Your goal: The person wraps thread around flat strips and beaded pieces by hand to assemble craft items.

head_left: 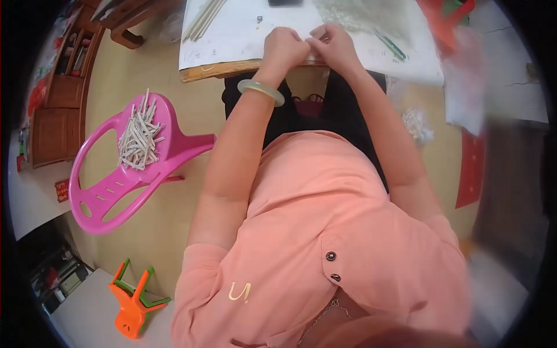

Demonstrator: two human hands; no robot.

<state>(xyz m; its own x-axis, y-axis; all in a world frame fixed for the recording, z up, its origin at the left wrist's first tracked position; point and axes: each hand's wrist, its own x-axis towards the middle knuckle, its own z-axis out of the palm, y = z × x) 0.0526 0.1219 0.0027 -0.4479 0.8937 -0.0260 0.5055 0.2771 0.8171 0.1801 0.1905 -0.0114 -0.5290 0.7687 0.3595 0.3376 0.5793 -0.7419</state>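
Note:
My left hand (pixel 285 49) and my right hand (pixel 335 49) meet over the front edge of the white-covered table (pixel 232 49). The fingers of both are closed together at the fingertips, around something too small to make out. A pale bangle (pixel 261 91) circles my left wrist. Left of my hands, long thin sticks (pixel 204 20) lie on the table, with a tiny dark-and-white item (pixel 259 20) nearer. To the right are a green-handled tool (pixel 390 45) and a pile of thin, clear greenish material (pixel 360 14).
A pink plastic chair (pixel 168 124) at the left holds a heap of short whitish strips (pixel 139 136). Small orange (pixel 130 313) and green stools stand at lower left. A clear bag of pale pieces (pixel 416 124) lies right of my legs.

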